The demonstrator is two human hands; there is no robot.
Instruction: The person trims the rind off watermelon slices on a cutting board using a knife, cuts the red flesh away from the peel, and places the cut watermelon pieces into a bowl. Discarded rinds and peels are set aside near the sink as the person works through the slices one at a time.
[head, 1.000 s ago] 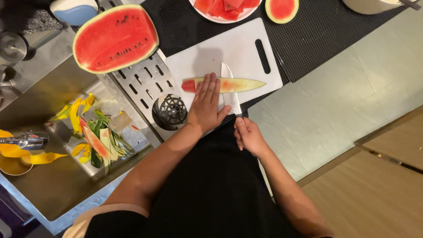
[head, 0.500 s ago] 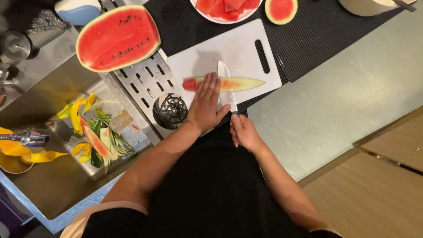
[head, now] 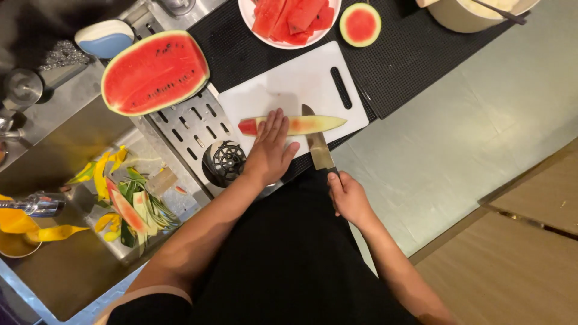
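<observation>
Head view: left hand [head: 272,150], fingers spread flat, pins a watermelon rind strip [head: 301,125] on the white cutting board [head: 289,84] while the right hand [head: 348,197], fingers curled, grips a knife [head: 318,147].

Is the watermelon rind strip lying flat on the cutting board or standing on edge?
Flat: the rind strip lies lengthwise on the white cutting board, left hand pressing it.

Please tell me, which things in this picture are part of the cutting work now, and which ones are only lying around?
In use:
- left hand pressing the watermelon rind strip
- right hand holding the knife
- white cutting board

Lying about:
- half watermelon
- plate of red watermelon pieces
- small round watermelon end
- peel scraps in the sink
- bowl
</observation>
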